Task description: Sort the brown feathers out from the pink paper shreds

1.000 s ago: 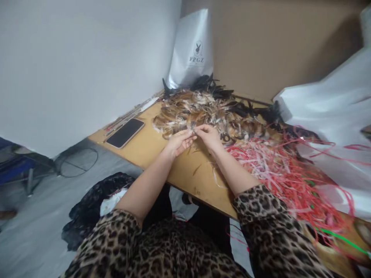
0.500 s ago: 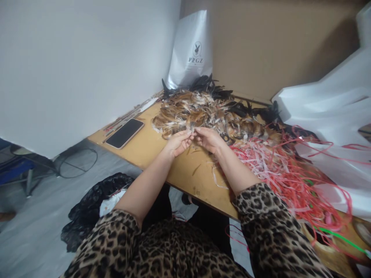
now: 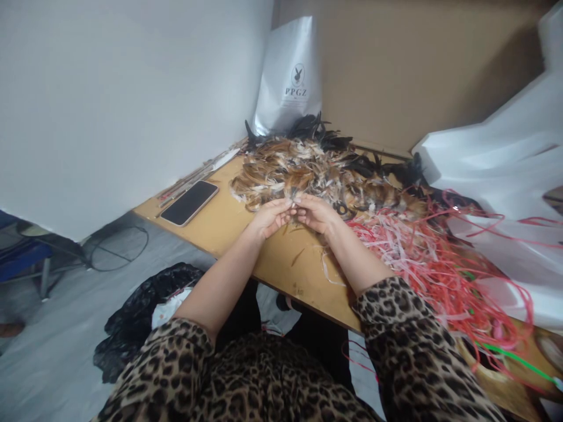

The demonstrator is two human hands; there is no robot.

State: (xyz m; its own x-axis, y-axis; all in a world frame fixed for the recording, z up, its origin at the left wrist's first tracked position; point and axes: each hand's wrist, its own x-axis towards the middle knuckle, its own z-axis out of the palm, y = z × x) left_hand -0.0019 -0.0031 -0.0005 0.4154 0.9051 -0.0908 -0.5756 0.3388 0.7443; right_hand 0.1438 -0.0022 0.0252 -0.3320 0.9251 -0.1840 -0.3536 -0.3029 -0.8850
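Note:
My left hand (image 3: 274, 217) and my right hand (image 3: 317, 214) meet over the front of the table, fingertips almost touching. Both are closed in a pinch on a small feather (image 3: 292, 192), whose tip shows above the fingers; its lower part is hidden by them. Just beyond lies a wide heap of brown and white feathers (image 3: 281, 167). Black feathers (image 3: 314, 130) lie along its back edge. To the right of my right forearm is a tangle of red and pink ribbon strips (image 3: 409, 252).
A smartphone (image 3: 190, 203) lies at the table's left. A silver-white bag (image 3: 285, 64) stands behind the feathers, against the wall. White sheeting (image 3: 492, 152) rises at the right. On the floor sits a black plastic bag (image 3: 141, 310). A roll of tape (image 3: 479, 357) is at lower right.
My fingertips have shifted very slightly, the right fingers curling a little further under the pinch. Everything else stays as it was.

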